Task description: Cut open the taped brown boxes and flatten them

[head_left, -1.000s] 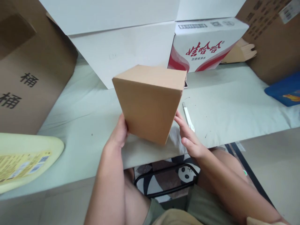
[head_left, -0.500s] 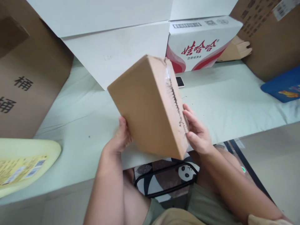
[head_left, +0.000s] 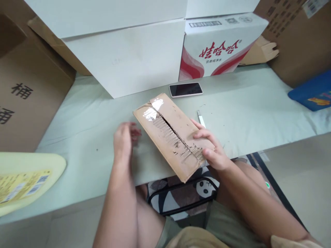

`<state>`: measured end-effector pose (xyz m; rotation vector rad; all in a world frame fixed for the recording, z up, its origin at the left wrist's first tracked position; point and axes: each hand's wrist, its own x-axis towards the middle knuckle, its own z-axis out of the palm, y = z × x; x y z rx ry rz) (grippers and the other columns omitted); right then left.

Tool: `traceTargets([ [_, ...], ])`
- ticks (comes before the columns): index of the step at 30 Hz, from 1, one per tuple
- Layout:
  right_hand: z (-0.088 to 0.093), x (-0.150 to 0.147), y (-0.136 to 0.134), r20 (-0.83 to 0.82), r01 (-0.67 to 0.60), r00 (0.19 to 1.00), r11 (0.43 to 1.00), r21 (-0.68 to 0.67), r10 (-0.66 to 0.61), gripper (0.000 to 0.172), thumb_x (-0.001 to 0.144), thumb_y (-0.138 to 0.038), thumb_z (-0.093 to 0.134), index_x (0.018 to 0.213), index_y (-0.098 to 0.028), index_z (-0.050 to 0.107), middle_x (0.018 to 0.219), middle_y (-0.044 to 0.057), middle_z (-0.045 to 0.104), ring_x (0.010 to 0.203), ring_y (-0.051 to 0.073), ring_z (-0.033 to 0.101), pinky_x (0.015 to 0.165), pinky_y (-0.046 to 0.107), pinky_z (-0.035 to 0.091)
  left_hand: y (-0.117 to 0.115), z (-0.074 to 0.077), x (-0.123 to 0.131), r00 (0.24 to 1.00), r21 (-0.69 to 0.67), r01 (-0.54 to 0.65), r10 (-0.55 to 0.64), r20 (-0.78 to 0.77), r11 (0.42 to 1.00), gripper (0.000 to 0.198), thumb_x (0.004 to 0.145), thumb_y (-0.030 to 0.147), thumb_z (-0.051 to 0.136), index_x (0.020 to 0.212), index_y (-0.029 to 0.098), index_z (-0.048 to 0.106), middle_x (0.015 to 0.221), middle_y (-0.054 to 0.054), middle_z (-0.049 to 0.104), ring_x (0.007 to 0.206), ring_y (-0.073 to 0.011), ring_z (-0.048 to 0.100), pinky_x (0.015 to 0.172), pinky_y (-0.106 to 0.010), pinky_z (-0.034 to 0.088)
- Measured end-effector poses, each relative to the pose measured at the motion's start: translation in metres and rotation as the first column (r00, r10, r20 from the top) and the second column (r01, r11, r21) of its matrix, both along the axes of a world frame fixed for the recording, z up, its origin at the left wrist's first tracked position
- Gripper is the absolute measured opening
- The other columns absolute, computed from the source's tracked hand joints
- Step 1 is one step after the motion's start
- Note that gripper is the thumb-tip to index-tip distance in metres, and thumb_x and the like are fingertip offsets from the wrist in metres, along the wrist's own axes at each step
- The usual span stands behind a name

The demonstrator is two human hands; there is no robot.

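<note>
A brown cardboard box (head_left: 176,113) is held at a tilt over the near edge of the table, one narrow side facing up. Along that side runs a seam with torn, ridged paper and patches of shiny tape at its far end. My right hand (head_left: 213,148) grips the box's right end, thumb and fingers at its edges. Left of the box, apart from it, my left hand (head_left: 125,137) hangs with loosely curled fingers, slightly blurred and holding nothing. A slim silvery tool (head_left: 201,118) lies just beyond my right fingers, partly hidden by them; its kind is unclear.
A phone (head_left: 186,89) lies behind the box on the green-covered table (head_left: 243,113). White cartons (head_left: 129,58) with a red-printed carton (head_left: 217,51) line the back. Large brown cartons stand left (head_left: 33,89) and right (head_left: 300,44). A yellow bottle (head_left: 31,179) and a blue package (head_left: 312,93) flank the sides.
The box has been turned and lowered, so its torn seam side now faces up. My left hand has let go of it and moved left. The phone and slim tool have come into view.
</note>
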<state>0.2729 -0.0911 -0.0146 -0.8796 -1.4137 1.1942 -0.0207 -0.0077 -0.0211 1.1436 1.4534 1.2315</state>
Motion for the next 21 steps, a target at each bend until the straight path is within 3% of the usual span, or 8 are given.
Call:
traceTargets([
  [2,0.0,-0.002,-0.001,-0.048,-0.049,0.998,0.999,0.009,0.05,0.038,0.095,-0.061,0.071,0.125,-0.038,0.067,0.173,0.0,0.042,0.161,0.034,0.041,0.125,0.06,0.043,0.004,0.0,-0.001,0.991,0.23,-0.094,0.068,0.118,0.969,0.053,0.093,0.076,0.056,0.118,0.03,0.066,0.114,-0.005,0.076,0.108,-0.0223,0.072,0.084,-0.034,0.057],
  [5,-0.001,-0.004,-0.002,-0.098,-0.099,0.99,0.995,0.011,0.1,0.038,0.098,-0.056,0.07,0.133,-0.043,0.065,0.174,-0.002,0.04,0.163,0.032,0.038,0.125,0.058,0.043,0.004,0.001,0.005,0.978,0.48,0.019,-0.115,0.172,0.877,0.062,0.086,0.078,0.069,0.131,0.037,0.064,0.143,-0.006,0.065,0.134,-0.0274,0.062,0.108,-0.041,0.053],
  [7,-0.001,-0.005,-0.002,-0.122,-0.115,0.986,0.993,0.0,0.114,0.038,0.099,-0.055,0.069,0.135,-0.044,0.064,0.175,-0.002,0.039,0.163,0.031,0.038,0.125,0.058,0.043,0.003,0.001,0.013,0.971,0.518,0.127,-0.214,0.111,0.846,0.065,0.086,0.079,0.07,0.135,0.037,0.063,0.144,-0.007,0.063,0.131,-0.0296,0.064,0.107,-0.044,0.053],
  [10,-0.001,-0.008,-0.004,-0.138,-0.11,0.985,0.994,-0.017,0.106,0.036,0.098,-0.054,0.069,0.133,-0.044,0.065,0.174,-0.003,0.04,0.163,0.031,0.038,0.127,0.059,0.04,0.004,0.001,0.025,0.969,0.541,0.182,-0.244,0.044,0.821,0.061,0.091,0.071,0.07,0.141,0.038,0.059,0.134,-0.006,0.066,0.119,-0.0276,0.068,0.101,-0.043,0.055],
  [16,0.0,-0.015,-0.006,-0.177,-0.055,0.983,0.998,-0.02,0.051,0.032,0.098,-0.05,0.067,0.129,-0.04,0.066,0.172,-0.001,0.043,0.16,0.032,0.042,0.124,0.059,0.043,0.004,0.003,0.038,0.964,0.509,0.172,-0.249,0.088,0.843,0.05,0.092,0.05,0.076,0.135,0.035,0.057,0.118,-0.004,0.065,0.097,-0.0202,0.064,0.086,-0.035,0.054],
  [21,0.002,-0.018,-0.006,-0.133,-0.007,0.991,0.999,-0.032,0.003,0.031,0.095,-0.051,0.068,0.122,-0.036,0.065,0.17,0.002,0.046,0.155,0.035,0.047,0.12,0.061,0.046,-0.002,0.01,0.042,0.978,0.433,0.082,-0.157,0.139,0.898,0.039,0.087,0.036,0.072,0.124,0.032,0.06,0.104,-0.003,0.059,0.083,-0.0184,0.057,0.072,-0.031,0.048],
])
